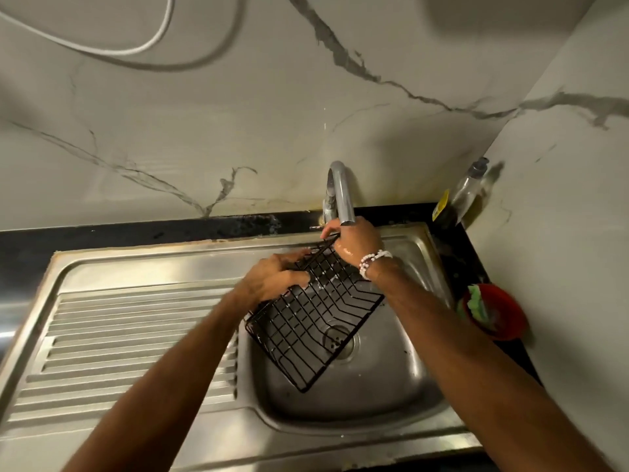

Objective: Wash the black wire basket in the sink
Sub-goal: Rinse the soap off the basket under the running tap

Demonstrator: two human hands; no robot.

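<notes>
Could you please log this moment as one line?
left hand: gripping black wire basket | right hand: holding its top under faucet | sink

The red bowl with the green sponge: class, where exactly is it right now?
In the head view, the red bowl sits on the dark counter right of the sink, nearer than the soap bottle.

Both hands closed in grips — left [272,277], right [354,241] — arms outstretched.

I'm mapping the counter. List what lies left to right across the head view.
Ribbed drainboard → left hand → wire basket → right hand → red bowl holding a green sponge.
</notes>
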